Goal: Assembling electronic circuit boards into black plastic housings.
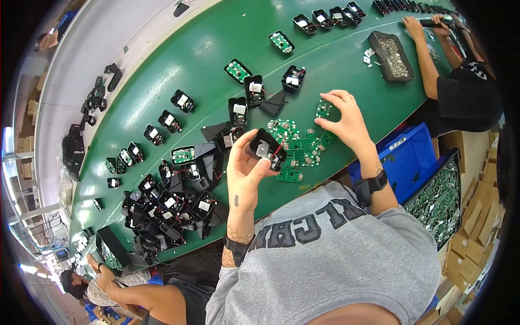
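Observation:
My left hand (245,174) grips a black plastic housing (266,149), its open side up, with a silvery block and a red wire showing inside. To the right, my right hand (346,120) pinches a small green circuit board (324,108) by its edges between thumb and fingers. The two are held apart from each other. Below them on the green table lies a loose pile of green circuit boards (300,147). Just beyond my left hand stand more black housings (238,111) with wires and white parts inside.
A big heap of black housings (170,203) covers the table at left. A dark tray of small metal parts (391,57) sits at far right, near a co-worker's arms (428,59). Beside me are a blue bin (403,157) and a box of circuit boards (436,200). Another person sits at lower left.

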Demonstrator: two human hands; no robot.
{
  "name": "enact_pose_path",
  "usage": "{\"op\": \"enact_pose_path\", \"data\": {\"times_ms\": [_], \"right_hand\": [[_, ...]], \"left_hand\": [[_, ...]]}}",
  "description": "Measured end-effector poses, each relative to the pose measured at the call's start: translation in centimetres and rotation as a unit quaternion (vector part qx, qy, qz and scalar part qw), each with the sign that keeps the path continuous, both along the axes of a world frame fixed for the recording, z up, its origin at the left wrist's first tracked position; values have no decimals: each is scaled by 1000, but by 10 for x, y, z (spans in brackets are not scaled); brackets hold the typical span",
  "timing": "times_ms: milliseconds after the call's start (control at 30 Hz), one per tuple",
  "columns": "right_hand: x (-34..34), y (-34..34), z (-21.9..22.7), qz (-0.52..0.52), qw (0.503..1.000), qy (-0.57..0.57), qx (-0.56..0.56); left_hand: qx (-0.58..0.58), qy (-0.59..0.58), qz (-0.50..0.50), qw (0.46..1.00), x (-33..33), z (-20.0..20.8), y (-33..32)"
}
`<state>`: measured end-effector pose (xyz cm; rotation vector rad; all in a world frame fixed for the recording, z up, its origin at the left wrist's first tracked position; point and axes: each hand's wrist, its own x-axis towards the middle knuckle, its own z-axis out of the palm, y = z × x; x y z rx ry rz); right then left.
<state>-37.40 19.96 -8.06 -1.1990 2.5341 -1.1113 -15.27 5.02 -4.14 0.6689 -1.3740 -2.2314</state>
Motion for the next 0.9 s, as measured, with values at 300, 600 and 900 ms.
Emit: {"op": "enact_pose_path", "data": {"times_ms": [300,600,900], "right_hand": [[42,-24,-7,213,733,-533,-366],[50,-26,-1,257,689,-586,-340],[54,-28,16,351,837,-316,-277]], "left_hand": [[27,9,-54,998,-6,7,1],[26,-25,-61,997,-6,10,2],[123,-26,-74,989,-14,11,6]]}}
